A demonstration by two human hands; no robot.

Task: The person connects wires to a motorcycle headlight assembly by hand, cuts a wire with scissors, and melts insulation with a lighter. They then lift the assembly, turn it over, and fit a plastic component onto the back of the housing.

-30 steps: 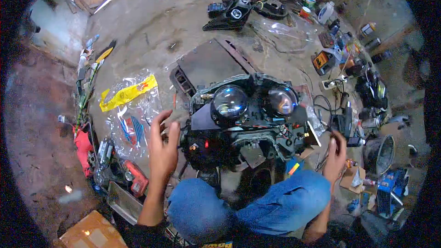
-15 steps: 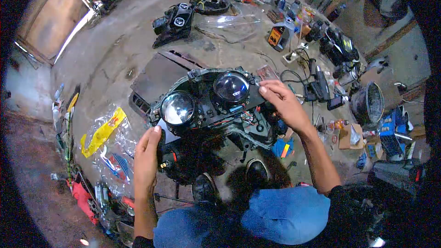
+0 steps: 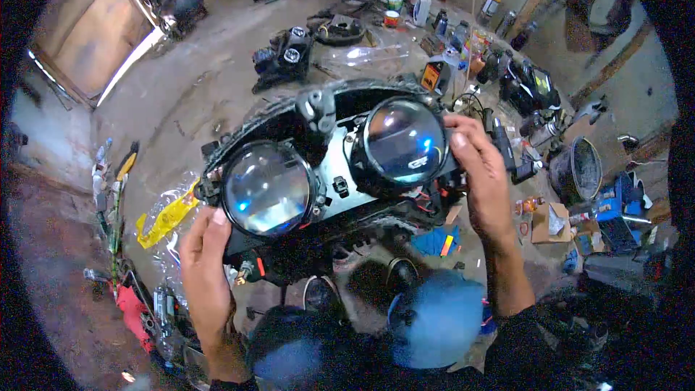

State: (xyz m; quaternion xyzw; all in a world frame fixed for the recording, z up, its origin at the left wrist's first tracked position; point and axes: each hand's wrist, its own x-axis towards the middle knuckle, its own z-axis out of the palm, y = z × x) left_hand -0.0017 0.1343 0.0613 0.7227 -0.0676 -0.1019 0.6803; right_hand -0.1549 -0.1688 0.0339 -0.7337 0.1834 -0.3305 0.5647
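Between my hands is a black headlight housing [image 3: 337, 217] with two round projector lenses, raised close to the camera. The left projector lens [image 3: 268, 188] and the right projector lens [image 3: 405, 141] both face up toward me, and a pale metal plate [image 3: 337, 166] shows between them. My left hand [image 3: 206, 268] grips the housing's lower left end, thumb on top beside the lens. Gripping the right end is my right hand [image 3: 481, 174], its thumb by the right lens. The fingers underneath are partly hidden by the housing.
Another black headlight unit [image 3: 286, 58] lies on the floor ahead. Bottles, a bucket [image 3: 575, 168], a cardboard box [image 3: 552, 223] and cables crowd the right side. On the left are a yellow strip [image 3: 168, 217] in clear plastic and a red part [image 3: 132, 311].
Both hands have raised the headlight housing closer to the camera, so it looks larger. Its tilt has changed, and the pale plate between the lenses now shows brightly.
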